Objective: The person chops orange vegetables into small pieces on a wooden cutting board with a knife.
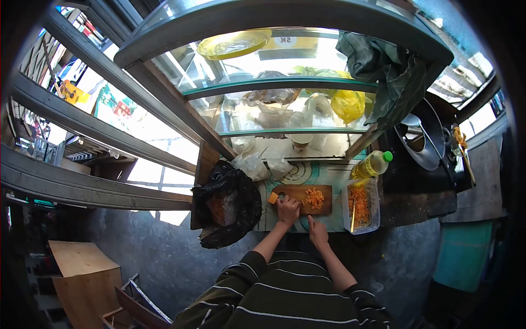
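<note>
A wooden cutting board [324, 190] lies on the green patterned counter cover, with a small heap of chopped carrot [314, 198] towards its right side. My left hand [288, 210] is closed over the left part of the board, its fingers curled down on a piece of carrot that they largely hide. Just beyond those fingertips sits an orange chunk of carrot [272, 198], beside a small dark spot I cannot make out. At the board's front edge my right hand [318, 233] is closed around what looks like a knife handle; the blade is hardly visible.
Right of the board stands a clear plastic tub [375, 218] of chopped carrot with a spoon, and behind it a green-capped bottle [374, 164]. A black plastic bag [245, 204] lies open at left. Beyond rises a glass display case [279, 83]; a wok [419, 134] is far right.
</note>
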`<move>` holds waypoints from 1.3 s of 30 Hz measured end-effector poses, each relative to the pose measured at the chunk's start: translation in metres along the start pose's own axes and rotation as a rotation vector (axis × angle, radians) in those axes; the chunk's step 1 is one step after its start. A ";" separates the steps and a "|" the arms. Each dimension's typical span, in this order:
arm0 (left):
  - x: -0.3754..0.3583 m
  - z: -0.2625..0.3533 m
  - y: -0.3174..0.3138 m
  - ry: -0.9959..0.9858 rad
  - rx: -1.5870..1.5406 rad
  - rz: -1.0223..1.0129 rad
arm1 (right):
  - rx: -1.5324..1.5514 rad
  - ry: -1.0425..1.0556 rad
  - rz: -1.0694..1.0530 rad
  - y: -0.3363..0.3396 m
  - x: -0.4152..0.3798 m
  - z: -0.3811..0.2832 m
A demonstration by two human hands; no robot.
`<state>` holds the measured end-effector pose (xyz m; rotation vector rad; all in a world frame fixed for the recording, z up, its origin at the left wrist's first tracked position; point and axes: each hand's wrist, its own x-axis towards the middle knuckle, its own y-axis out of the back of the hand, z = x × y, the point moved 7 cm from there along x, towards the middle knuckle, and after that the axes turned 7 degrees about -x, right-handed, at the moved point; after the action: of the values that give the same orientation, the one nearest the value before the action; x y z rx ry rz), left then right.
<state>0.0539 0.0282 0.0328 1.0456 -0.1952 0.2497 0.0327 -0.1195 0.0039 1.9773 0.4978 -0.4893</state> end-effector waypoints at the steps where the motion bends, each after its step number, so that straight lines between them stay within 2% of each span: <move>1: 0.000 0.000 0.001 0.009 0.008 0.017 | -0.006 -0.004 -0.017 -0.001 0.002 0.001; 4: -0.002 -0.002 -0.002 0.019 -0.056 0.029 | -0.035 0.008 -0.042 -0.006 0.009 0.001; 11: -0.006 0.001 -0.005 0.012 0.032 0.004 | -0.117 0.064 -0.051 -0.009 0.023 -0.009; 13: -0.008 0.001 -0.006 0.019 0.027 0.012 | -0.045 0.067 0.031 -0.008 0.017 -0.005; 16: -0.006 0.004 -0.007 -0.039 0.100 0.005 | -0.005 0.063 0.008 -0.007 0.002 0.009; 20: -0.002 0.006 -0.004 -0.011 0.107 -0.037 | 0.080 0.149 0.041 -0.039 0.031 0.028; 22: -0.005 0.007 -0.005 -0.007 0.109 -0.048 | 0.205 -0.068 -0.118 -0.041 0.036 0.027; 23: -0.005 0.006 -0.005 -0.008 0.103 -0.037 | 0.208 -0.071 -0.114 -0.035 0.032 0.021; 25: -0.004 0.004 -0.006 -0.018 0.090 -0.028 | 0.160 0.051 -0.068 -0.012 0.015 -0.001; 28: -0.001 0.000 -0.011 0.016 0.073 -0.040 | 0.087 0.015 -0.012 0.000 0.001 -0.007; 34: 0.000 -0.007 -0.004 0.035 0.013 -0.003 | 0.057 -0.002 -0.056 -0.011 0.001 0.005; 39: -0.002 -0.005 -0.006 0.072 0.000 -0.059 | 0.025 -0.007 -0.022 -0.002 -0.009 0.000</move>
<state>0.0543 0.0295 0.0251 1.0395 -0.0995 0.2338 0.0243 -0.1198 0.0072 1.9954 0.5123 -0.5182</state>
